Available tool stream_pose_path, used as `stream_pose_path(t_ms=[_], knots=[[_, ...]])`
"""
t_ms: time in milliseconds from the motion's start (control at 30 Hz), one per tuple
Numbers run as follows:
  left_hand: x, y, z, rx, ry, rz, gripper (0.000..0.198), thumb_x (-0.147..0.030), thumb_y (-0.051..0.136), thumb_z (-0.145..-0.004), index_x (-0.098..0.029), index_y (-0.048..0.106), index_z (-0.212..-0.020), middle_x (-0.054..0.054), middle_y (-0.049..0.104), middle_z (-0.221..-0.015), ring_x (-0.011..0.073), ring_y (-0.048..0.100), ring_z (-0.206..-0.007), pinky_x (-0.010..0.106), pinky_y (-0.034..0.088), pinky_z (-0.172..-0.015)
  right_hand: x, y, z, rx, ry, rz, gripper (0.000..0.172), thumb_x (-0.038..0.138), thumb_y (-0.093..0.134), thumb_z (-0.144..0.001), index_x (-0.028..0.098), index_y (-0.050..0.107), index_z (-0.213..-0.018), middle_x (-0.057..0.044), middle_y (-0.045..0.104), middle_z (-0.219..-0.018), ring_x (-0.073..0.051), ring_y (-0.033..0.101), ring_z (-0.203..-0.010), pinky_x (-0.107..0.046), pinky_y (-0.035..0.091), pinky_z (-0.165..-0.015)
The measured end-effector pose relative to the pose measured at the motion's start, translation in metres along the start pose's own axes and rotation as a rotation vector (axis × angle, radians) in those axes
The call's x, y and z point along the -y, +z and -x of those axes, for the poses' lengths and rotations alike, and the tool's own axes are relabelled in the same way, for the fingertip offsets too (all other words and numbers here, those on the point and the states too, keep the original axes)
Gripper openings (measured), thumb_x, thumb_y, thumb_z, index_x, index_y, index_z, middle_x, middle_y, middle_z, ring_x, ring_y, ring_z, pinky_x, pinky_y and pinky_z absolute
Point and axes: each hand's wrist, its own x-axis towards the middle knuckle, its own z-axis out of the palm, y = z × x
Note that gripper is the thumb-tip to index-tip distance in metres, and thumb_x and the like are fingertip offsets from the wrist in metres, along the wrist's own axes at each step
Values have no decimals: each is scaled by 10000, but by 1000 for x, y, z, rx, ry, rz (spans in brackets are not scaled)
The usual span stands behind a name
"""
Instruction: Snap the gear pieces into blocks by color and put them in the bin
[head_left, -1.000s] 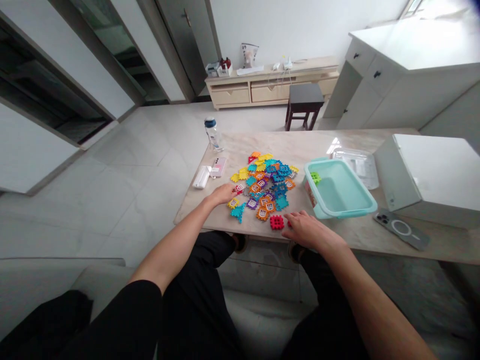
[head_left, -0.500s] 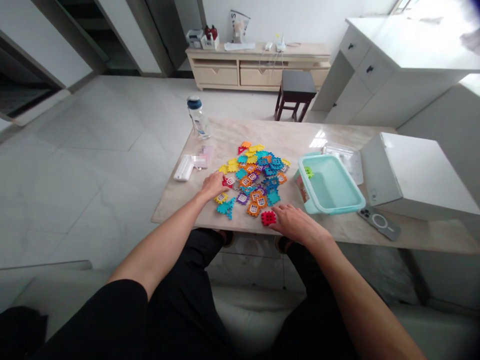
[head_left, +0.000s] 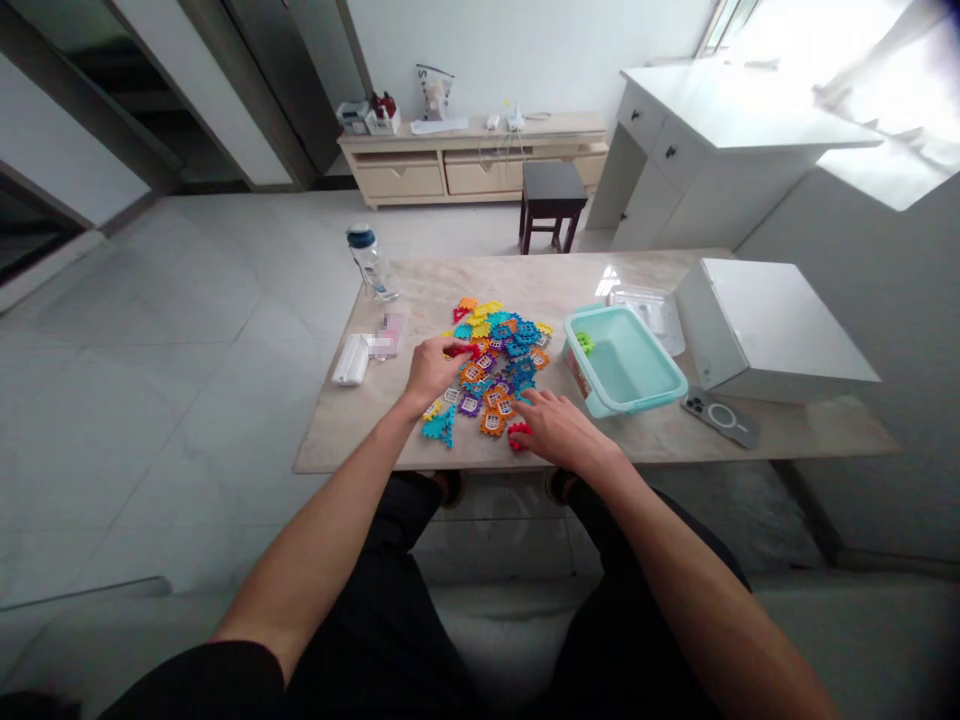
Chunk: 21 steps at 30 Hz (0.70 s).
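My left hand (head_left: 433,374) is closed in a pinch on a red interlocking toy tile (head_left: 463,349), lifted a little above the left side of the pile. My right hand (head_left: 556,428) lies palm down with its fingers stretched out toward the pile's near right edge. Its thumb is at another red tile (head_left: 517,437) lying near the table's front edge. Between the hands spreads a heap of notched tiles: orange tiles (head_left: 493,422), purple ones with white window inserts, blue tiles (head_left: 523,372) and yellow ones. A turquoise tile (head_left: 440,427) lies at the near left.
A mint-green tub (head_left: 637,360) with a few light-green pieces (head_left: 584,343) inside stands to the right. Beyond it are a clear plastic lid, a white box (head_left: 787,320) and a phone (head_left: 720,417). On the left stand a water bottle (head_left: 373,264) and a white packet (head_left: 351,360).
My left hand has picked up the red tile and moved it right, over the pile. My right hand's fingers have reached forward past the near red tile. The camera view has shifted.
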Motion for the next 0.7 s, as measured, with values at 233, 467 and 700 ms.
stream_pose_path(t_ms=[233,467,700], knots=[[-58,38,37,335,-314,1006,633,-501,1100,-610,-147,836,-1064,99,834,-1061,186,756,-915,306,590,-850,-15,-4,0,-530,-8,-279,624,361,716,-1073,208,532,-1649,-195,697,-1499,-370,681,-1401,-568,579,-1192],[-69,32,40,484,-385,1069,642,-571,1096,-625,-165,808,-1030,57,803,-1008,125,709,-863,250,546,-819,-29,5,-2,-705,-87,-573,532,327,765,-1039,257,651,-1554,-135,787,-1325,-312,745,-1258,-537,613,-1143],[-73,14,42,551,-302,1239,670,-454,1114,-636,-202,750,-1139,44,782,-1062,162,737,-950,300,584,-905,-24,-7,-6,-639,-110,-961,587,566,852,-962,257,741,-1449,-130,711,-1463,-265,752,-1212,-450,666,-1026]])
